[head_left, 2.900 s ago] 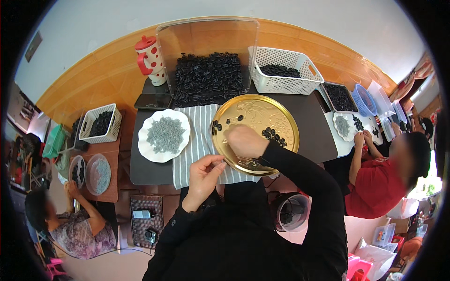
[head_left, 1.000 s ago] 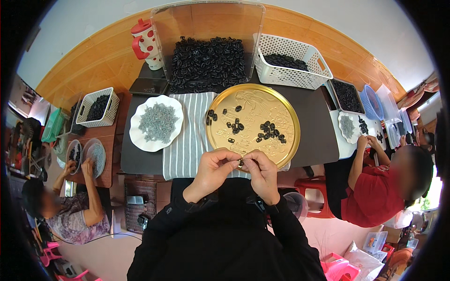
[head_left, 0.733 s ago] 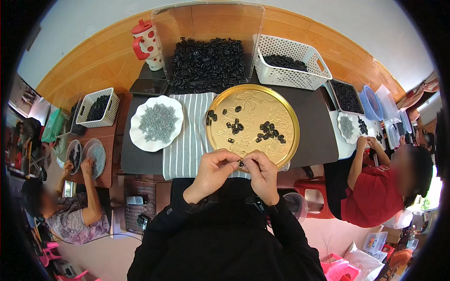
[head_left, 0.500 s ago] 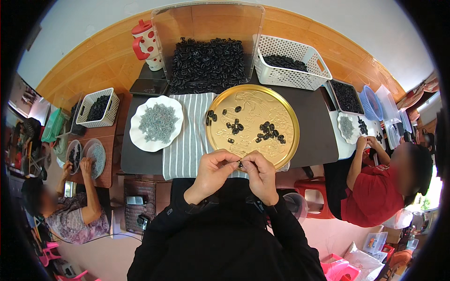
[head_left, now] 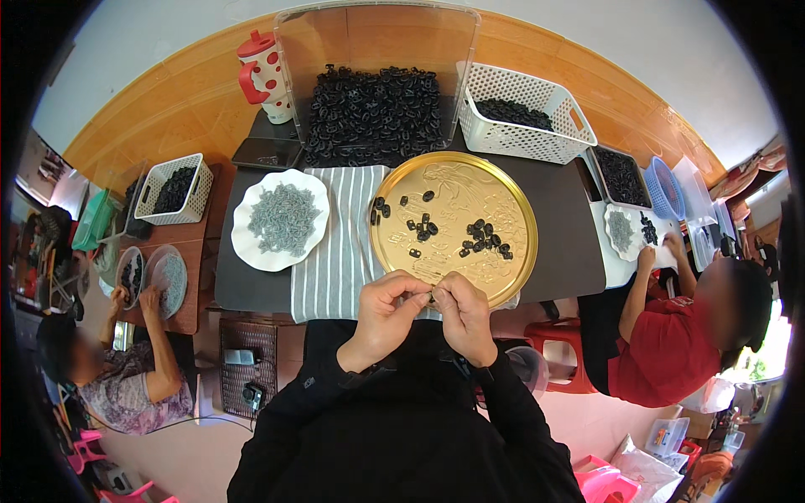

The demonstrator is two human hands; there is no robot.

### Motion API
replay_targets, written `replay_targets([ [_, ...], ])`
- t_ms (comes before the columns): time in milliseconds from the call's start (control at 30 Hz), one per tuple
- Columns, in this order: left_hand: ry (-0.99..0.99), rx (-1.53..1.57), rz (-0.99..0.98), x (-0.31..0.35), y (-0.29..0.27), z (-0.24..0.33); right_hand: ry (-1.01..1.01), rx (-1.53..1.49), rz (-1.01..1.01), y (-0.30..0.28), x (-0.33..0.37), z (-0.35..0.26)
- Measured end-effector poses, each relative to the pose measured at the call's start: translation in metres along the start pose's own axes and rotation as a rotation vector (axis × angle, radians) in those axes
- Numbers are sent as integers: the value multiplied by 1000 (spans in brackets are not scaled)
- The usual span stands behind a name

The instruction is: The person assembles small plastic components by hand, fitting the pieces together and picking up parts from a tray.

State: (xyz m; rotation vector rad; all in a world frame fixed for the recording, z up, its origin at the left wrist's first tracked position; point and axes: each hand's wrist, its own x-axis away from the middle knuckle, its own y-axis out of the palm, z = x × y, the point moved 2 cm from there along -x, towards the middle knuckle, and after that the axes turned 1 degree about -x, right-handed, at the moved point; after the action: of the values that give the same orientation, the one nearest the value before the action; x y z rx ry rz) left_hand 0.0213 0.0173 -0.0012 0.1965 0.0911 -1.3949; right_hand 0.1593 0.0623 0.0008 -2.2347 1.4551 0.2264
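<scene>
My left hand point(head_left: 382, 317) and my right hand point(head_left: 464, 318) meet at the near rim of the round gold tray point(head_left: 461, 281). Their thumbs and fingertips are pinched together around a small black plastic piece point(head_left: 432, 297), mostly hidden by the fingers. On the tray lie loose groups of small black plastic pieces point(head_left: 482, 238), some oval and some blockier. To the left, a white scalloped plate point(head_left: 243, 249) carries a heap of tiny grey pieces point(head_left: 285, 220) that look like springs. A grey-and-white striped cloth point(head_left: 335, 260) lies between plate and tray, partly under the tray.
Behind the tray stand a clear bin point(head_left: 377, 42) heaped with black pieces and a white perforated basket point(head_left: 524, 142). A red-and-white spotted tumbler point(head_left: 270, 80) and a dark phone point(head_left: 264, 154) sit at the back left. One person point(head_left: 138, 377) works at left, another point(head_left: 671, 335) at right.
My hands stay pinched together at the tray's near rim, with slight finger shifts. The black piece shows less between the fingertips. At right, the other person's far hand has moved slightly.
</scene>
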Motion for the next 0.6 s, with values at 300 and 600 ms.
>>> replay_targets([
  [300, 2, 64, 29, -4, 0, -6, 228, -161, -34, -5, -3, 13],
  [600, 18, 36, 44, -6, -8, -16, 51, 117, -156, -33, -11, 8],
])
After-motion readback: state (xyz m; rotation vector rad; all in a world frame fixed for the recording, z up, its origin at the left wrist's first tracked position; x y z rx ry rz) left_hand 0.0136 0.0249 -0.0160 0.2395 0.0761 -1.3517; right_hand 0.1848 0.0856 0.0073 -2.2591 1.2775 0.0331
